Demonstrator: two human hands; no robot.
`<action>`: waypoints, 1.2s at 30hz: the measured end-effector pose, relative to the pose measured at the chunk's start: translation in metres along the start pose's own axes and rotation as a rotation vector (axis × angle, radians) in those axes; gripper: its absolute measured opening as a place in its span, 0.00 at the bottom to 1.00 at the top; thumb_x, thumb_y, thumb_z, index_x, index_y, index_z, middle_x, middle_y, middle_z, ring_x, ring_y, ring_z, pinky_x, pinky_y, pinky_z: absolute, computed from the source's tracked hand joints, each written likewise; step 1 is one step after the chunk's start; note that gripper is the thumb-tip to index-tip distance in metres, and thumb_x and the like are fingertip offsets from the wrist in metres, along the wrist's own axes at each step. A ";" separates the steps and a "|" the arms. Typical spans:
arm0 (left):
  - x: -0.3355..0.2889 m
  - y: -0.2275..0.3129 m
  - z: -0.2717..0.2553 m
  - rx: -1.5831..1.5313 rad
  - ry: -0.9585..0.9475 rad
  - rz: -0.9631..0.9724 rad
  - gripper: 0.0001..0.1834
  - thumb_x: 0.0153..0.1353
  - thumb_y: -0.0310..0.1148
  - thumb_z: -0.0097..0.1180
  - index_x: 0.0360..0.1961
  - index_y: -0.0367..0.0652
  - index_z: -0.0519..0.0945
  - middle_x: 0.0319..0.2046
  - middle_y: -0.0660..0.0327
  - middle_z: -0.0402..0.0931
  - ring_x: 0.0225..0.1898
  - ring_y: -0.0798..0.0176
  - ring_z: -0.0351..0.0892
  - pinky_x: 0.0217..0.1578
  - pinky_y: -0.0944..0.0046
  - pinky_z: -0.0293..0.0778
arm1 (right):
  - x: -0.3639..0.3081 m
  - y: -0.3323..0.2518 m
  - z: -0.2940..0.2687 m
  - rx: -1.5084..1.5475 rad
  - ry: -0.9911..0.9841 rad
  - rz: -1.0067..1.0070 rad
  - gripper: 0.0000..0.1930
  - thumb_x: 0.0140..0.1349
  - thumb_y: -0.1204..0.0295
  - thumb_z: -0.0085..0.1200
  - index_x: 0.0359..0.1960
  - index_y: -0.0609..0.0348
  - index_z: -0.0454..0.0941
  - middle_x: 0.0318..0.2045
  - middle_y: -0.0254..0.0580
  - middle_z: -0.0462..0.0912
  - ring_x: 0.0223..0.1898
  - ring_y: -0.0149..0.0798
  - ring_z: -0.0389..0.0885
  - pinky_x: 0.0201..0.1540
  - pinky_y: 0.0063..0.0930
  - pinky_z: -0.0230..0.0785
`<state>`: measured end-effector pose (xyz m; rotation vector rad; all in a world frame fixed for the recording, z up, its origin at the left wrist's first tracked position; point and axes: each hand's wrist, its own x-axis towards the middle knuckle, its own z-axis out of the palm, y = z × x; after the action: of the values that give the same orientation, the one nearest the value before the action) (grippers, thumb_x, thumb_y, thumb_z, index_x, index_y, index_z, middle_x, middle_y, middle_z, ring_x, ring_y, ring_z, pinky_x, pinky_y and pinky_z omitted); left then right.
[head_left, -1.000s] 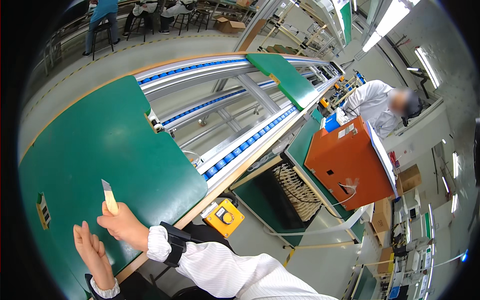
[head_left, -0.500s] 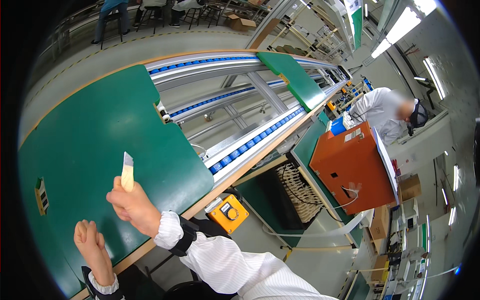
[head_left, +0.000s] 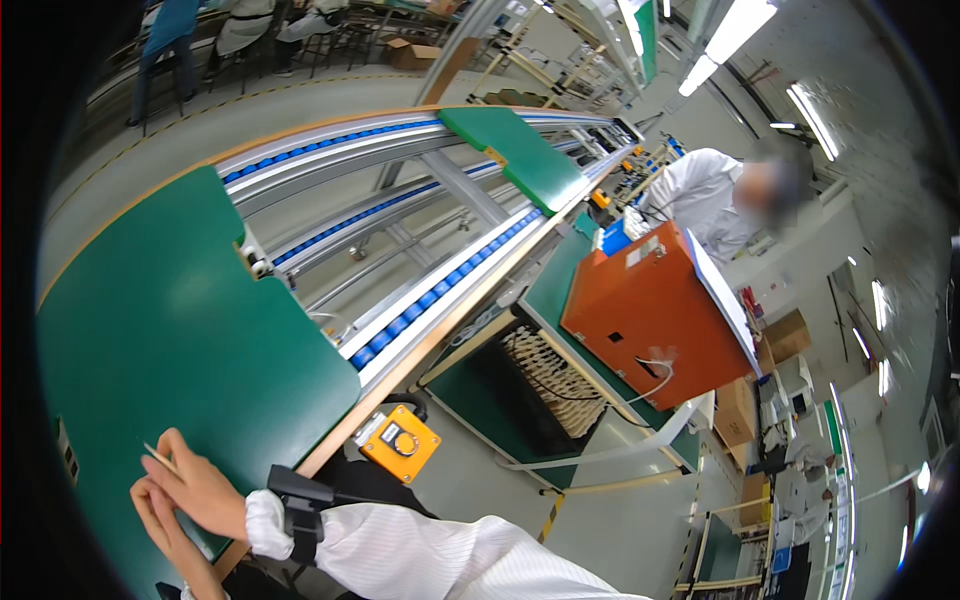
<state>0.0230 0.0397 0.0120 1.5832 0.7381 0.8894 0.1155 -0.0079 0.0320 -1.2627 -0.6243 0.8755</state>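
Slim tool (head_left: 157, 457) sits pinched between thumb and fingers of the right hand (head_left: 203, 492), its long axis slanting forward-left past them. Just nearer the body, the left hand (head_left: 163, 528) has bent fingers; I can't tell if they touch it. Green worktop (head_left: 185, 320) spreads ahead of the fingers, its wooden edge (head_left: 335, 440) behind.

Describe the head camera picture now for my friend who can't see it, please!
A right hand holds a thin tool in its grip, close to the left hand, over a green table. Beyond are blue rollers; to the right, an orange box with a person in white behind it.
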 end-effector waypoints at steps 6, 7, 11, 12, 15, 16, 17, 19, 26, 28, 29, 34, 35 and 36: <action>-0.005 0.002 0.021 -0.255 -0.050 -0.180 0.18 0.63 0.43 0.33 0.42 0.40 0.65 0.36 0.63 0.66 0.39 0.71 0.65 0.40 0.71 0.61 | -0.008 0.005 -0.012 -0.393 0.096 -0.003 0.15 0.62 0.64 0.32 0.46 0.60 0.55 0.22 0.51 0.72 0.25 0.49 0.72 0.29 0.35 0.63; -0.004 0.001 0.014 -0.276 -0.135 -0.176 0.18 0.63 0.43 0.33 0.42 0.40 0.65 0.36 0.63 0.66 0.40 0.70 0.66 0.39 0.71 0.61 | -0.008 0.004 -0.008 -0.388 0.084 -0.016 0.15 0.62 0.64 0.32 0.46 0.60 0.55 0.22 0.51 0.72 0.25 0.49 0.72 0.29 0.35 0.63; 0.005 -0.004 -0.007 -0.382 -0.115 -0.300 0.18 0.63 0.41 0.34 0.42 0.37 0.66 0.37 0.59 0.67 0.42 0.68 0.67 0.41 0.70 0.63 | -0.008 0.004 0.002 -0.364 0.053 -0.095 0.14 0.60 0.69 0.36 0.45 0.62 0.55 0.32 0.53 0.70 0.30 0.48 0.71 0.32 0.34 0.62; 0.008 -0.002 -0.010 -0.434 -0.144 -0.289 0.17 0.63 0.40 0.35 0.40 0.37 0.67 0.35 0.59 0.68 0.40 0.69 0.67 0.41 0.70 0.63 | -0.006 0.006 0.002 -0.333 -0.021 -0.139 0.14 0.60 0.69 0.36 0.45 0.62 0.55 0.32 0.52 0.69 0.30 0.47 0.71 0.33 0.33 0.62; 0.014 -0.001 -0.002 -0.493 0.021 -0.302 0.17 0.63 0.40 0.36 0.39 0.36 0.68 0.33 0.60 0.69 0.39 0.70 0.67 0.40 0.70 0.63 | -0.007 0.006 -0.007 -0.259 -0.149 -0.177 0.11 0.60 0.69 0.37 0.40 0.62 0.59 0.32 0.49 0.68 0.30 0.45 0.69 0.34 0.32 0.61; 0.019 -0.008 -0.010 -0.502 -0.105 -0.276 0.15 0.62 0.40 0.37 0.37 0.38 0.69 0.33 0.62 0.69 0.37 0.71 0.67 0.39 0.70 0.63 | -0.009 0.002 -0.010 -0.274 -0.119 -0.206 0.09 0.60 0.69 0.37 0.37 0.61 0.60 0.31 0.47 0.67 0.30 0.45 0.68 0.34 0.31 0.61; 0.023 -0.010 -0.016 -0.496 -0.103 -0.269 0.15 0.62 0.40 0.37 0.37 0.38 0.69 0.33 0.62 0.69 0.37 0.71 0.67 0.39 0.70 0.63 | -0.010 -0.004 -0.010 -0.281 -0.103 -0.249 0.07 0.60 0.70 0.37 0.35 0.61 0.61 0.30 0.46 0.67 0.29 0.45 0.67 0.33 0.31 0.60; 0.029 -0.013 -0.024 -0.578 0.131 -0.388 0.14 0.61 0.41 0.39 0.36 0.40 0.69 0.32 0.64 0.69 0.35 0.72 0.66 0.38 0.72 0.62 | -0.003 0.006 -0.012 -0.230 -0.020 -0.305 0.05 0.59 0.73 0.36 0.32 0.61 0.62 0.29 0.44 0.66 0.28 0.43 0.65 0.32 0.29 0.59; 0.024 -0.015 -0.033 -0.603 0.078 -0.383 0.11 0.61 0.41 0.40 0.31 0.45 0.66 0.21 0.69 0.60 0.22 0.75 0.60 0.25 0.76 0.59 | 0.011 -0.015 -0.028 0.079 0.054 -0.226 0.08 0.63 0.69 0.30 0.34 0.59 0.61 0.19 0.34 0.65 0.20 0.25 0.62 0.24 0.19 0.58; 0.025 -0.018 -0.037 -0.620 0.089 -0.382 0.11 0.61 0.40 0.40 0.31 0.45 0.66 0.20 0.69 0.60 0.22 0.75 0.60 0.24 0.76 0.59 | 0.013 -0.016 -0.029 0.080 0.054 -0.204 0.09 0.63 0.68 0.31 0.34 0.59 0.62 0.19 0.34 0.66 0.20 0.25 0.63 0.24 0.18 0.58; 0.025 -0.023 -0.039 -0.641 0.092 -0.388 0.11 0.61 0.40 0.40 0.31 0.45 0.66 0.20 0.68 0.61 0.21 0.74 0.60 0.23 0.76 0.59 | 0.013 -0.018 -0.030 0.073 0.063 -0.180 0.09 0.63 0.67 0.31 0.35 0.59 0.62 0.20 0.34 0.66 0.20 0.24 0.63 0.24 0.18 0.58; 0.018 0.002 -0.009 -0.623 0.027 -0.386 0.11 0.61 0.41 0.39 0.30 0.44 0.65 0.18 0.67 0.62 0.19 0.74 0.60 0.20 0.75 0.59 | 0.007 -0.028 -0.054 0.078 0.138 -0.243 0.13 0.64 0.63 0.30 0.34 0.59 0.63 0.20 0.33 0.67 0.19 0.23 0.64 0.22 0.15 0.58; 0.018 0.005 -0.010 -0.611 0.017 -0.380 0.12 0.61 0.41 0.39 0.29 0.44 0.65 0.17 0.67 0.62 0.18 0.74 0.60 0.20 0.75 0.59 | 0.008 -0.028 -0.054 0.067 0.153 -0.256 0.13 0.64 0.64 0.30 0.33 0.59 0.63 0.19 0.34 0.68 0.18 0.23 0.63 0.21 0.16 0.58; 0.017 0.012 -0.009 -0.590 0.039 -0.370 0.12 0.61 0.41 0.38 0.29 0.45 0.65 0.16 0.67 0.61 0.17 0.74 0.59 0.19 0.75 0.58 | 0.009 -0.031 -0.055 0.065 0.157 -0.249 0.12 0.64 0.65 0.30 0.32 0.59 0.63 0.20 0.33 0.67 0.18 0.23 0.63 0.21 0.16 0.58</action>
<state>0.0240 0.0560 0.0270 0.8766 0.6854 0.7698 0.1717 -0.0325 0.0501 -1.1539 -0.6079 0.5805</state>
